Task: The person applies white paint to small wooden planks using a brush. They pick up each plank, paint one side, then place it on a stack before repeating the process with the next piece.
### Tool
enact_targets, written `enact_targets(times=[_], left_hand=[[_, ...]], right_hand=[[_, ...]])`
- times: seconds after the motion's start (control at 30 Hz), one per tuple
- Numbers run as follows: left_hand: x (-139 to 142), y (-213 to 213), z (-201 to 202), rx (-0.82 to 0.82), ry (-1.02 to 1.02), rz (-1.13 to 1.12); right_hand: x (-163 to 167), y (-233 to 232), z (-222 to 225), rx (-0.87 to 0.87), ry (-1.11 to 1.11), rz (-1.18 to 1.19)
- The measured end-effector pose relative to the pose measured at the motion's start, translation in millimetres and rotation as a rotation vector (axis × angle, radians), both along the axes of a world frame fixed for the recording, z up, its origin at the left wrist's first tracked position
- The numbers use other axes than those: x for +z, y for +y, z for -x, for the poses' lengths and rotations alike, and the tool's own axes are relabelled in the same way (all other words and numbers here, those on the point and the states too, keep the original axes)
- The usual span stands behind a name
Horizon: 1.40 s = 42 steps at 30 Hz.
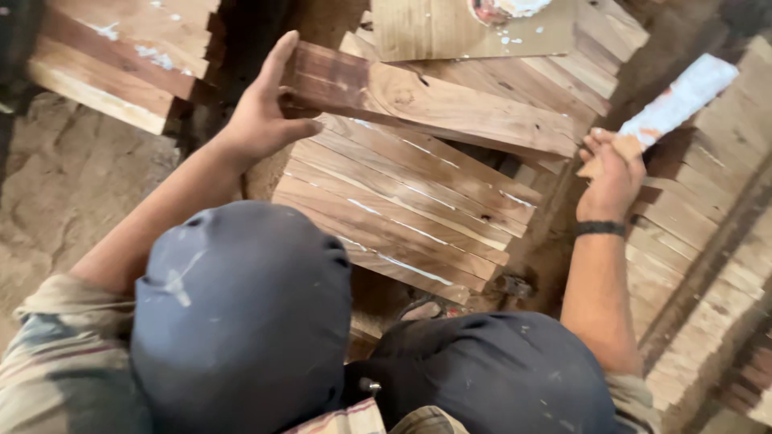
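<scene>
Landmark: we take the stack of boards [402, 213] in the middle as our reference; its strips are reddish-brown with paler edges and thin white streaks of glue along the seams.
Plank: the plank [434, 100] we hold lies across the far edge of the stack, tilted down to the right, brown with a darker left end and a pale grain swirl.
Left hand: our left hand [265, 112], at the far-left corner of the stack, grips the plank's left end, fingers stretched up over the end and thumb pressed along its near edge.
Right hand: our right hand [613, 173], just right of the stack, is closed around the wooden handle of a spreader [679, 100], whose flat blade is coated white and points up and to the right. A dark band sits on that wrist.
Left of the stack: another pile of planks [121, 56] with white smears rests on the sandy floor [72, 185].
Right of the stack: more rows of strips [700, 241] run away to the frame edge.
Hidden: our dark-clothed knees cover the near side of the stack, and the board beyond the plank is cut off at the top.
Unclear: we cannot make out the small dark object below the stack's right corner.
</scene>
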<state>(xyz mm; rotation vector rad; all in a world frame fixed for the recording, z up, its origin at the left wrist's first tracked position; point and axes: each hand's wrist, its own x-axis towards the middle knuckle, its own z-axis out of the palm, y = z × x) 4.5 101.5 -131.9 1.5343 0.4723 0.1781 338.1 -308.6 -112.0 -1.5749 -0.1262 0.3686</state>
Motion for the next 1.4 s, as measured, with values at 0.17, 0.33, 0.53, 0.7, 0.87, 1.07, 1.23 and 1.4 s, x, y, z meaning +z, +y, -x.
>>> enact_targets(times=[0.17, 0.33, 0.53, 0.7, 0.87, 1.07, 1.23, 1.4], left_hand=[[5.6, -0.1, 0.8, -0.016, -0.054, -0.299], [23.6, -0.3, 7.3, -0.032, -0.136, -0.441], [42.1, -8.5, 13.4, -0.042, -0.142, -0.371], [42.3, -6.3, 11.5, -0.031, -0.169, -0.415], [34.0, -7.6, 13.9, -0.034, -0.101, -0.276], [29.7, -8.9, 17.1, -0.027, -0.119, -0.281], [28.9, -8.7, 18.0, -0.031, -0.074, -0.255], [30.3, -11.4, 17.2, 0.017, -0.057, -0.223]], right_hand=[[36.7, 34.1, -15.6, 0.182, -0.255, 0.383], [71.5, 84.1, -37.6, 0.418, -0.669, 0.777], [81.6, 146.3, -67.1, 0.544, -1.292, 1.060], [70.8, 208.3, -70.3, 0.620, -1.403, 1.388], [62.6, 271.0, -58.3, 0.650, -1.329, 1.539], [78.4, 282.7, -75.6, 0.734, -0.597, 1.329], [87.2, 225.7, -93.8, 0.533, 0.094, 0.704], [48.5, 162.4, -66.9, 0.304, 0.407, 0.295]])
